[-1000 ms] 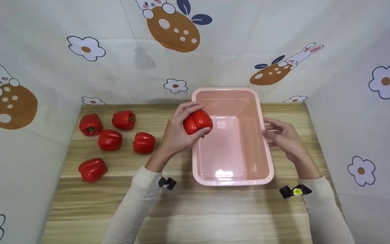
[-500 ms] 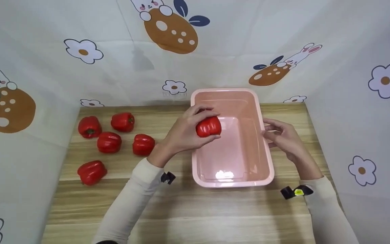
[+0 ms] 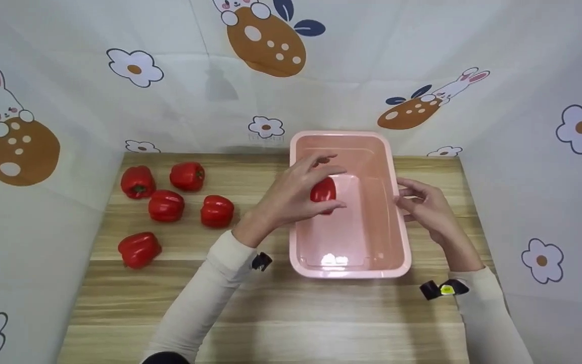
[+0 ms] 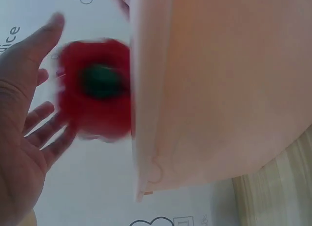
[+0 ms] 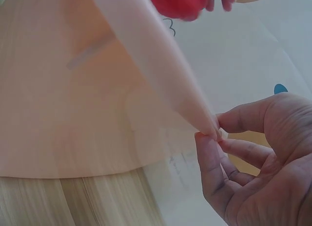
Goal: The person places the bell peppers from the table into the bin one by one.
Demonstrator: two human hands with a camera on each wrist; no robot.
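My left hand hangs over the left side of a pink plastic basin, thumb and fingers spread apart. Just past its fingers is a red bell pepper, partly hidden behind them. In the left wrist view this bell pepper looks blurred, its green stem towards the camera, and the palm does not close on it. At the basin's right side my right hand pinches the rim; the right wrist view shows thumb and forefinger on that edge.
Several more red bell peppers, among them one near the basin and one lower left, lie on the left of the wood-grain table. A white printed cloth with rabbits and flowers rises behind and at both sides.
The left hand has moved right, further over the basin, and its fingers have spread and let go of the bell pepper. The right hand stays on the rim.
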